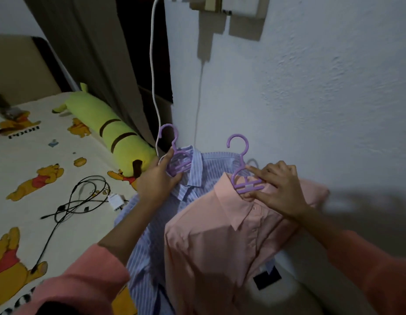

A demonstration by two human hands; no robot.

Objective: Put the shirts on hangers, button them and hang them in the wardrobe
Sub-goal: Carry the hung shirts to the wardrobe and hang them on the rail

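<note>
You hold two shirts in front of you, each already on a purple hanger. The peach shirt (222,242) hangs on your right, its collar closed and its front placket shut as far down as you can see; it overlaps the front of the blue striped shirt (152,242), which hangs on your left and slightly behind. The blue shirt's collar lies open around the left hanger (178,160).

Your left hand (155,178) grips the left hanger just under its hook, fingers curled round the bars, thumb up along the neck. Your right hand (279,189) pinches the right hanger (245,178) at its crossbars, the index finger stretched along the top bar and the other fingers curled beneath. Both hooks stand free above the collars, well apart from each other.

Just behind the shirts stands a white textured wall (311,98), close to the right hanger's hook. A white cable (153,76) drops down the wall's edge to the left hook. On your left, the bed (27,178) with its cartoon-bear sheet runs right up to the blue shirt's hem; on it lie a tangled black cable (79,201), a small white adapter (115,201) and a green bolster pillow (106,130). A brown curtain (84,53) hangs beyond the pillow.
</note>
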